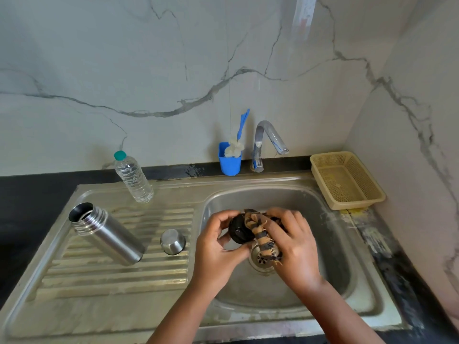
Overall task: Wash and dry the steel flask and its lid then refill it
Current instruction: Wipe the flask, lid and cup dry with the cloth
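Drying seems to be the step in hand, judged from the cloth and the tap (269, 142) that shows no stream. Over the sink (330, 247) basin, just above the drain, the left hand (218, 247) grips a black stopper lid (239, 230) with its fingers (223, 219) curled round the rim, presenting the lid's face to the other hand. The right hand (294, 244) has its fingers clenched on a bunched tan-and-dark cloth (263, 238), pressed against the lid, so any drips would fall into the basin rather than onto the counter (387, 247).

The steel flask (106, 234) stands open on the ribbed drainboard at the sink's left side, well apart from the hands, its mouth upward. Beside it, nearer the basin, a steel cup cap (173, 241) sits upside down, probably so that it drains. A clear water bottle (133, 177) with a green cap stands at the back edge of the drainboard, likely the refill supply. A blue holder with a brush (230, 157) sits beside the tap, and a tan basket (347, 180) rests at the counter's back right corner. Refilling is not yet begun.
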A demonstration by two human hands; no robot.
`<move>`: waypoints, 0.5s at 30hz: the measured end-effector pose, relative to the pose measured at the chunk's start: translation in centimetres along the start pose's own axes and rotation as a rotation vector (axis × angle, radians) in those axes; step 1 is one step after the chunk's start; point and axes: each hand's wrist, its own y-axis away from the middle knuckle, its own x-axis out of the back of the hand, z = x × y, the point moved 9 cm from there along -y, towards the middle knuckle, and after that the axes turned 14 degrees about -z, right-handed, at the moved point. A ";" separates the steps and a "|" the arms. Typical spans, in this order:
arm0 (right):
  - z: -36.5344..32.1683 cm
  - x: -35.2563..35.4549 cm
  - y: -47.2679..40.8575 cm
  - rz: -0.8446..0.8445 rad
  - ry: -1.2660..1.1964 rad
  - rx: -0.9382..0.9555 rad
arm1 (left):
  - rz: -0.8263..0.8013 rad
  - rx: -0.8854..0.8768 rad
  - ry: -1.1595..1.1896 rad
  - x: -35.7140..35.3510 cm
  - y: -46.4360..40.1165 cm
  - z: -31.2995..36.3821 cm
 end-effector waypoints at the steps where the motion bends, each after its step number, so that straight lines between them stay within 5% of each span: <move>1: 0.4 -0.1 0.4 -0.011 0.008 -0.020 | 0.036 0.020 0.030 0.4 0.0 -0.3; 5: 2.6 -2.0 2.2 -0.141 0.061 -0.135 | 0.073 0.036 0.035 1.6 0.2 -0.3; 9: 4.4 -3.8 4.0 -0.210 -0.004 -0.239 | -0.074 -0.132 -0.602 0.1 0.9 -0.1; 12: 4.3 -4.4 4.7 -0.230 -0.031 -0.277 | -0.232 0.083 -0.883 -1.7 2.0 -5.0; 15: 3.9 -5.1 5.2 -0.245 -0.018 -0.296 | -0.221 0.147 -0.967 -1.9 3.1 -7.1</move>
